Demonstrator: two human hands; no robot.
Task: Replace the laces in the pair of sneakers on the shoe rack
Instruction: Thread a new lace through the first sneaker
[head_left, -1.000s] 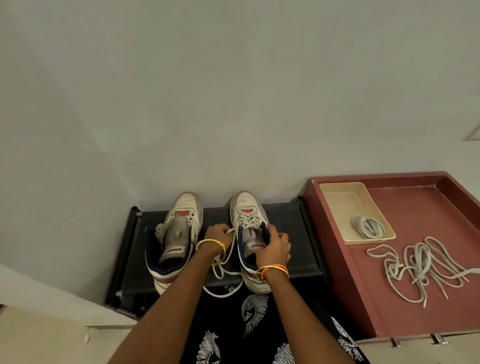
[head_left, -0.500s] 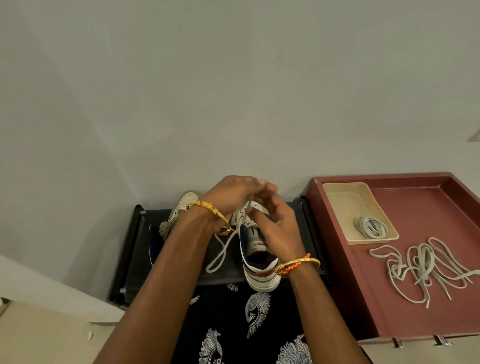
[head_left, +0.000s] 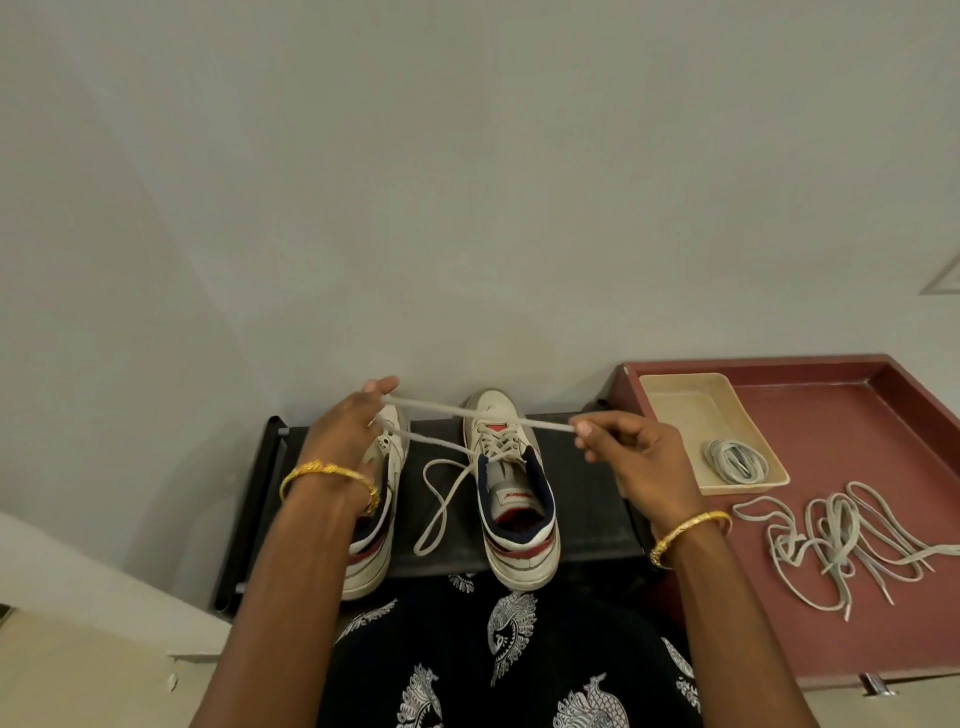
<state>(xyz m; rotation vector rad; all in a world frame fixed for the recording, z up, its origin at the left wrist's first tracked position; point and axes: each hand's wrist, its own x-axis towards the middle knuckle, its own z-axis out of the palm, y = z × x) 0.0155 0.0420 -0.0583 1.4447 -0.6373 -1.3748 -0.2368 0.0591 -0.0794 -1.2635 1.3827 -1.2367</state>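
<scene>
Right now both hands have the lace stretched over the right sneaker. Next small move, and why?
Probably keep drawing the lace out of the top eyelets of the right sneaker. The left hand and right hand each pinch it, taut between them, yet the lower rows are still crossed and a slack loop lies on the shoe rack. So unlacing looks unfinished.

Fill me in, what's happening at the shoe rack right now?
A person is working a lace on the right sneaker on the black shoe rack. The left hand and right hand each pinch it, stretched taut between them, with slack looped beside the shoe. The left sneaker sits half hidden behind the left arm. On the red tray lie loose laces and a coiled lace in a beige dish.
</scene>
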